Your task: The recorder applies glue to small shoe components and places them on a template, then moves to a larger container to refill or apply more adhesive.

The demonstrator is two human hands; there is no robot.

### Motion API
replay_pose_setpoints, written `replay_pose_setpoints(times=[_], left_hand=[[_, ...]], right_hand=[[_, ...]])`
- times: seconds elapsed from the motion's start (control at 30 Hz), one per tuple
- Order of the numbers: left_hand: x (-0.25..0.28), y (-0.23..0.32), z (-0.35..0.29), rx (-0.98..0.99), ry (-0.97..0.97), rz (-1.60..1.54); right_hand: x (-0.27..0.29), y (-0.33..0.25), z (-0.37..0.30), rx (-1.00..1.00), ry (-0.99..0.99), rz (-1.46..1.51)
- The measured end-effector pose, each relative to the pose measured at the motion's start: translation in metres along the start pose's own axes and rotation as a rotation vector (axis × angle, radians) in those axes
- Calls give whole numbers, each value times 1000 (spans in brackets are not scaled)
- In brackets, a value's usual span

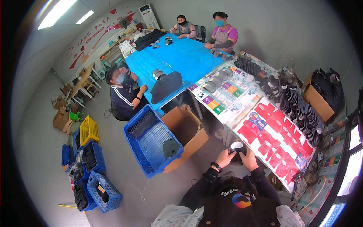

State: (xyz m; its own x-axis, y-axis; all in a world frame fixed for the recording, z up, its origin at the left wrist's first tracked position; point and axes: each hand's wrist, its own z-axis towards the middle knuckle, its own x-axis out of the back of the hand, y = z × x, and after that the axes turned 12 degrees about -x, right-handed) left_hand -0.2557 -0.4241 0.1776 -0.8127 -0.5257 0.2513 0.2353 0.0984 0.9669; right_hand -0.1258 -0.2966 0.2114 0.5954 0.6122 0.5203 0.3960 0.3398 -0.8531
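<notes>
In front of my body, near the table's front edge, I hold a black curved piece with a pale patch at its top. Its exact kind I cannot make out. My left hand grips it from the left, and my right hand closes on its right side. Just beyond my right hand lie red and white printed sheets on the tabletop. Rows of similar dark curved pieces run along the table's far right side, with several greyish ones farther off.
Left of me a blue plastic crate with dark pieces rests against a cardboard box. Three people sit around the blue-covered table. More crates stand on the floor at the left. An open carton of black items is at the right.
</notes>
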Motion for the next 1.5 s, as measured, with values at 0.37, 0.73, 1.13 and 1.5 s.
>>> replay_pose_setpoints(times=[0.37,0.73,1.13,1.5], left_hand=[[72,-97,-30,295,70,192],[157,-112,-54,469,159,-287],[93,-44,-10,233,20,-181],[138,-87,-42,178,138,-44]], right_hand=[[9,23,-13,-423,-558,166],[79,254,-141,-1119,-375,-224],[162,-251,-21,717,-353,953],[135,-301,-11,1174,567,-417]])
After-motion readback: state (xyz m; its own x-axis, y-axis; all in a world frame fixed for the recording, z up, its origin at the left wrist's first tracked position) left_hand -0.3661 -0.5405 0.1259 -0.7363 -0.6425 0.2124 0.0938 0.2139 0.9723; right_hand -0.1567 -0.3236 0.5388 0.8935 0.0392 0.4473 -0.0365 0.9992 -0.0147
